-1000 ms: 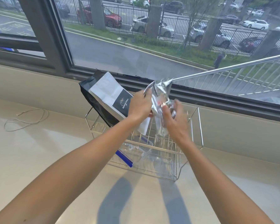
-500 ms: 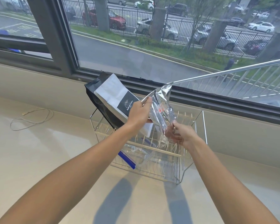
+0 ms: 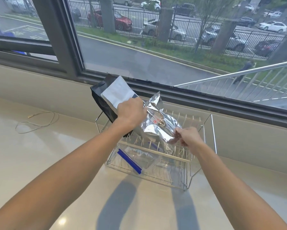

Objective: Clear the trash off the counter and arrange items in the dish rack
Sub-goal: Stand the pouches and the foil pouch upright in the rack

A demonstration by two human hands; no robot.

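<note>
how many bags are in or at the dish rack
3: a black-and-white bag leaning at the rack's far left, a foil bag held in both hands above it, a clear zip bag lying inside. More may be hidden.

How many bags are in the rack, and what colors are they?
Silver foil bag: 1, held by the left hand and right hand
Black bag: 1
White bag: 1
Clear bag with blue strip: 1
Total: 4 bags in or over the wire dish rack
</note>
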